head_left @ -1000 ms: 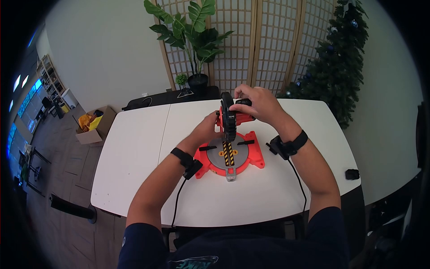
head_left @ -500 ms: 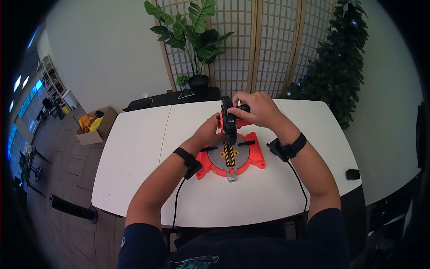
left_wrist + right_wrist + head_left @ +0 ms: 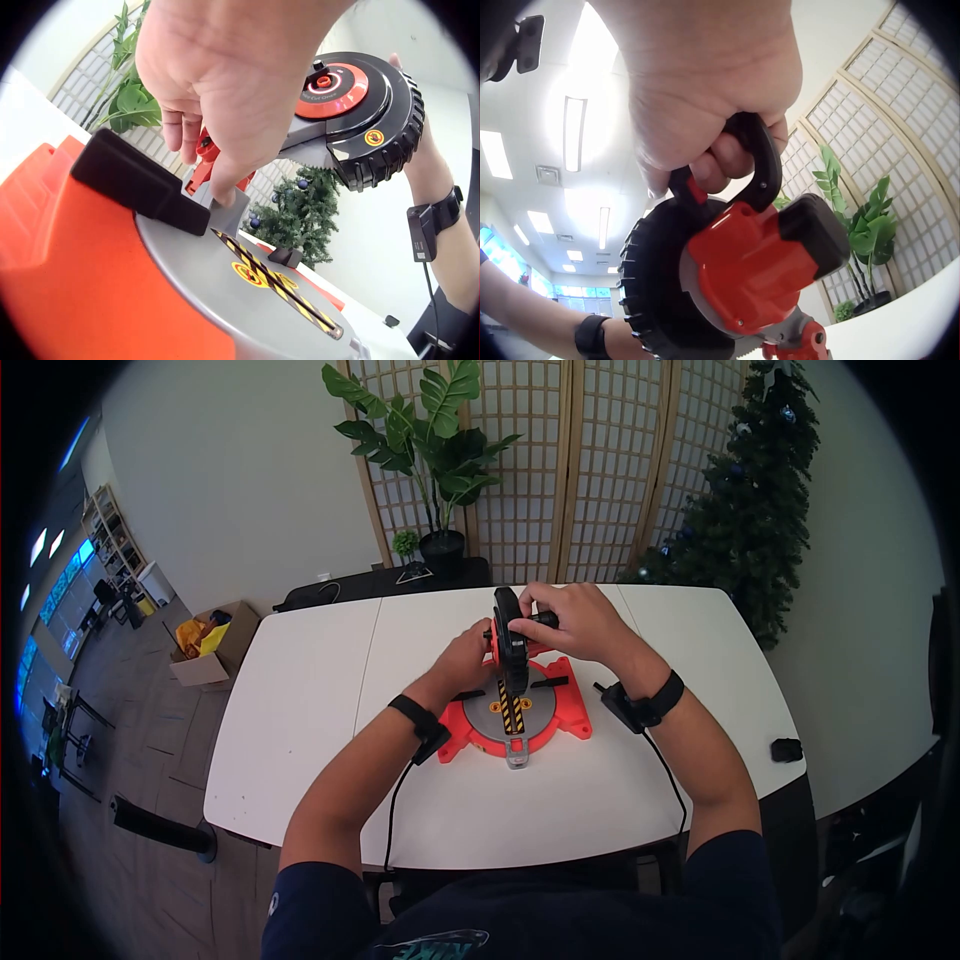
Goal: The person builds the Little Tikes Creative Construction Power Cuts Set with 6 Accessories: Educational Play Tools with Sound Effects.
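Room: a wood-framed folding screen [image 3: 615, 470] stands beyond a white table [image 3: 290, 710]. A decorated tree [image 3: 755, 510] stands at the right, a potted plant [image 3: 442, 545] in front of the screen, and an open cardboard box [image 3: 225, 650] on the floor beside the table's left end.

Saw: a red, grey and black saw [image 3: 513, 670] rests on the table between the person's arms. Its round black blade guard [image 3: 375, 112] is raised; the blade's teeth are clear of the grey turntable [image 3: 202, 274].

Right hand [image 3: 580, 615]: fingers curled through the looped black handle [image 3: 765, 165], gripping it; the thumb extends toward the blade guard.

Left hand [image 3: 462, 657]: holds the saw's rear support. The thumb presses the grey part; the other fingers bend down on the opposite side, apart from the thumb. Full fingertip contact cannot be determined.

Small items: a camera is strapped to each wrist. A yellow-and-black striped strip [image 3: 277, 281] crosses the turntable. A small black object [image 3: 787, 750] sits at the table's right edge.
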